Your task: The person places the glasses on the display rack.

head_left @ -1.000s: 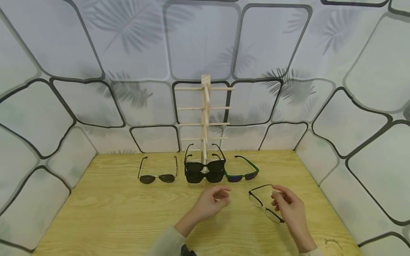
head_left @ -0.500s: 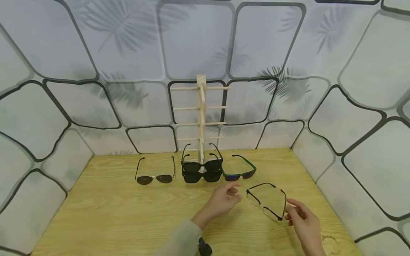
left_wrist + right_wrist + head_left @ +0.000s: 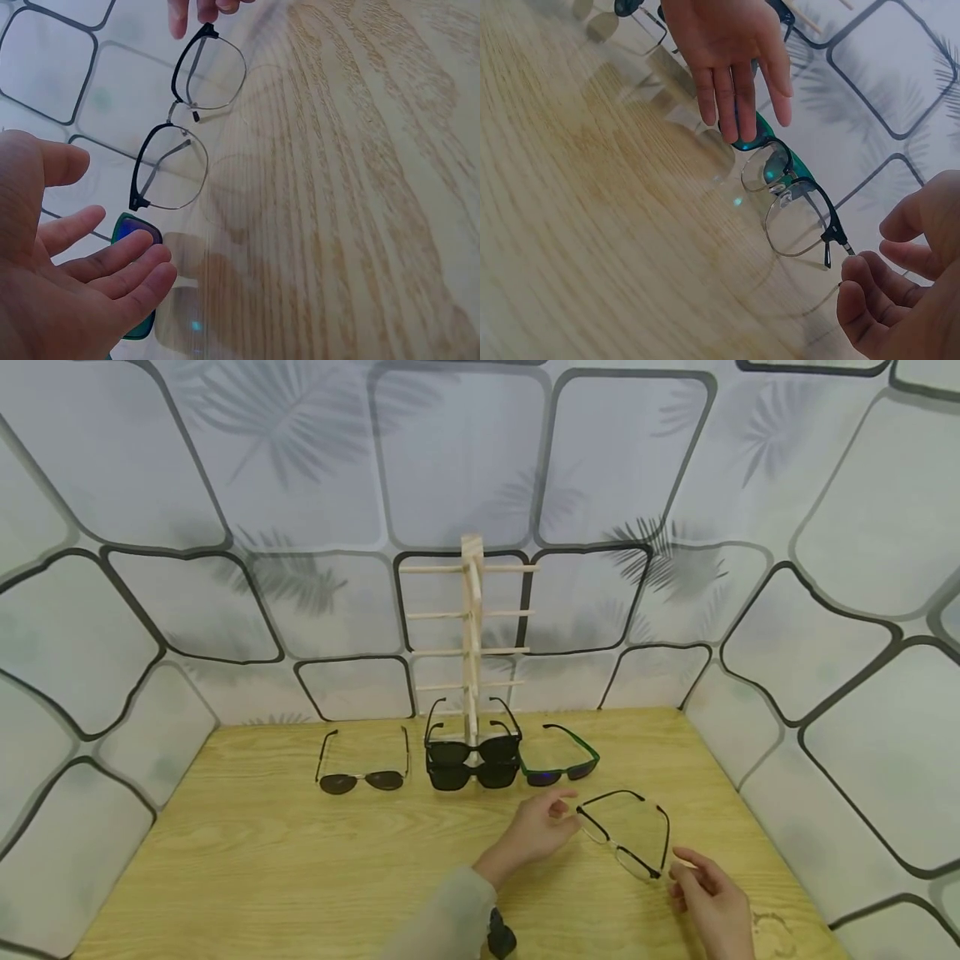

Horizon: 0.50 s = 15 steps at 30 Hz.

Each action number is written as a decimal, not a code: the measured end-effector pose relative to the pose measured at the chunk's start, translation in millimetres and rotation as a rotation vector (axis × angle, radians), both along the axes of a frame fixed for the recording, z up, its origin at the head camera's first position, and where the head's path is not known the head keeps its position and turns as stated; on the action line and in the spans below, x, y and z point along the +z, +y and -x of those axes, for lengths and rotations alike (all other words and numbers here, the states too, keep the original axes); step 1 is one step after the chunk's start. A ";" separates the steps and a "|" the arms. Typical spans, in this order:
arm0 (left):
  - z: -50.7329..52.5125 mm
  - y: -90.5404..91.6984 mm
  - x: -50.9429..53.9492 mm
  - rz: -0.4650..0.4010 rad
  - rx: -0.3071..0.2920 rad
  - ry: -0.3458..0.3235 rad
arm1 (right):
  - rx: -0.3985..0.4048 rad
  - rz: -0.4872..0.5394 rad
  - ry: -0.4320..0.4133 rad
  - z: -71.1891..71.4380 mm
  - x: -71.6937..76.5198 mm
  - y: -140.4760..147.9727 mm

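Observation:
Clear-lensed eyeglasses (image 3: pixel 636 860) with a black browline and thin metal lower rims stand on the table, temples unfolded backward. My left hand (image 3: pixel 543 827) is just left of them, fingers loosely extended and holding nothing; in the left wrist view a small gap separates the fingertips from the frame (image 3: pixel 139 169). My right hand (image 3: pixel 712 893) is at their right end, fingers loosely bent. In the right wrist view its fingertips lie close to the hinge end of the eyeglasses (image 3: pixel 831 217); whether they touch cannot be told.
Green-framed sunglasses (image 3: pixel 543 777) sit behind the eyeglasses. Two black sunglasses (image 3: pixel 498 747) stand one before the other at the foot of a wooden rack (image 3: pixel 472 618) with crossbars. Aviator sunglasses (image 3: pixel 339 783) lie farther left. Patterned cloth walls (image 3: pixel 847 643) enclose the table.
My left hand has moved right, toward the eyeglasses. My right hand has let go of their right temple, which has swung open, and has drawn back toward the lower right.

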<state>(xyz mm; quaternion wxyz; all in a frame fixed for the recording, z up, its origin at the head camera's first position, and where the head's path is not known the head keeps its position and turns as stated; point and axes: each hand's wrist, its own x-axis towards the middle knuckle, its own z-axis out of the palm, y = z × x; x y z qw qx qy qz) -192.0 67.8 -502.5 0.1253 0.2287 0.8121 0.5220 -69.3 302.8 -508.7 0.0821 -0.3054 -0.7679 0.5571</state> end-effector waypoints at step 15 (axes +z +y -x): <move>2.8 8.3 -8.5 0.029 -0.032 0.025 | -0.004 0.013 -0.033 -0.5 -8.9 -4.8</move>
